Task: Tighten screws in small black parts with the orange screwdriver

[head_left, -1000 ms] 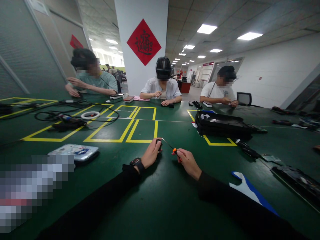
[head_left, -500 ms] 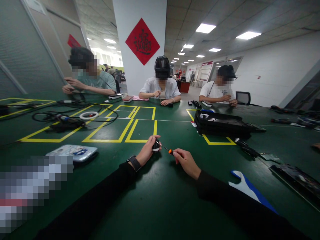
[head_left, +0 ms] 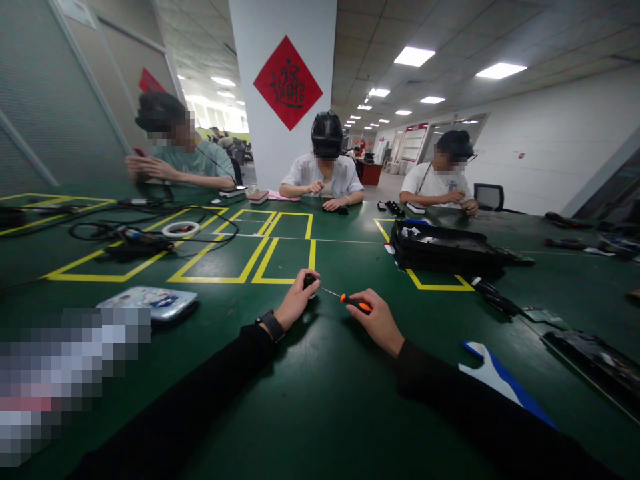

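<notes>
My left hand (head_left: 296,299), with a dark watch on its wrist, is closed around a small black rounded object (head_left: 310,281) with a light band low on it. The fingers cover much of it, and its kind cannot be made out. In my right hand (head_left: 375,319) is a screwdriver (head_left: 358,304) with an orange and black handle and a thin metal shaft. The shaft points left at the black object; whether its tip touches is too small to tell. Both hands are low over the green table (head_left: 310,387).
A blue and white flat piece (head_left: 500,383) lies right of my right arm. Farther right are a black tray (head_left: 440,243) and an opened device (head_left: 595,360). A patterned case (head_left: 155,301) and black cables (head_left: 130,240) lie left. Three people sit across the table.
The black object has turned in my left hand, its light band showing less. My right hand's grip has loosened along the screwdriver, so more of the handle shows.
</notes>
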A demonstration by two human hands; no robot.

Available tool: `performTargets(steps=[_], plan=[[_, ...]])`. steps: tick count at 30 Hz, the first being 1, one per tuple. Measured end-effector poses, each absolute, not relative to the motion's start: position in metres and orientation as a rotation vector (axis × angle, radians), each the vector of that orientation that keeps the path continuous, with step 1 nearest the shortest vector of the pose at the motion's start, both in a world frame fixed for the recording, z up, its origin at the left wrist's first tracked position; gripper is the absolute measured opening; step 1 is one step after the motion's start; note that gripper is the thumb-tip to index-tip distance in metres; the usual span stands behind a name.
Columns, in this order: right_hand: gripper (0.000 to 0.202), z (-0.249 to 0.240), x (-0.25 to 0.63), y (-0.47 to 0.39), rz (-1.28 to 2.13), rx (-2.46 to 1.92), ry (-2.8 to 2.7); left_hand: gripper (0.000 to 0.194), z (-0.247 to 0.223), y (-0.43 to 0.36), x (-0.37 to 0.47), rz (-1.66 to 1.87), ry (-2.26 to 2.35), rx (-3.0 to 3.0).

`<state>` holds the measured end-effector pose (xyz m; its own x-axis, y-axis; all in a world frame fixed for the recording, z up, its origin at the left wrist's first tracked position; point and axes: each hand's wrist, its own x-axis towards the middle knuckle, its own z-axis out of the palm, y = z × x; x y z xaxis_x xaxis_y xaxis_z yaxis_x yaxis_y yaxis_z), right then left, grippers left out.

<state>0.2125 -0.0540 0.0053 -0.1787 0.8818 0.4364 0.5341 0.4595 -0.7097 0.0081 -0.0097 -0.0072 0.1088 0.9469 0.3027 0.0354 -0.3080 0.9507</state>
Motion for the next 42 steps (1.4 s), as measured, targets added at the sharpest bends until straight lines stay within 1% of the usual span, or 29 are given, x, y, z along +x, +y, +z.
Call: performTargets(steps=[7,13,16,18,24,27,30,35,40,42], plan=[[0.027,0.005,0.214,-0.055,0.686,-1.217,-1.863,0.024,-0.004,-0.011,0.008,1.179,0.969,1.546],[0.026,0.005,0.215,-0.053,0.521,-1.237,-1.895,0.023,-0.004,-0.011,0.008,1.174,1.0,1.553],[0.018,0.007,0.216,-0.055,0.476,-1.183,-1.877,0.025,-0.004,-0.011,0.008,1.16,1.031,1.553],[0.018,0.008,0.216,-0.057,0.484,-1.139,-1.848,0.027,-0.003,-0.011,0.008,1.144,1.043,1.565],[0.021,0.008,0.215,-0.058,0.631,-1.093,-1.815,0.029,-0.002,-0.012,0.007,1.087,1.078,1.64],[0.024,0.008,0.214,-0.057,0.761,-1.097,-1.836,0.028,-0.002,-0.011,0.006,1.115,1.171,1.74],[0.024,0.01,0.212,-0.058,0.798,-1.106,-1.851,0.025,-0.002,-0.01,0.005,1.15,1.213,1.78],[0.027,0.011,0.213,-0.058,0.82,-1.118,-1.853,0.025,0.0,-0.011,0.002,1.076,1.175,1.771],[0.022,0.009,0.216,-0.057,0.762,-1.068,-1.837,0.029,0.0,-0.015,-0.002,1.044,1.017,1.67],[0.024,0.008,0.217,-0.056,0.76,-1.056,-1.826,0.029,0.0,-0.016,-0.002,1.044,0.962,1.655]])
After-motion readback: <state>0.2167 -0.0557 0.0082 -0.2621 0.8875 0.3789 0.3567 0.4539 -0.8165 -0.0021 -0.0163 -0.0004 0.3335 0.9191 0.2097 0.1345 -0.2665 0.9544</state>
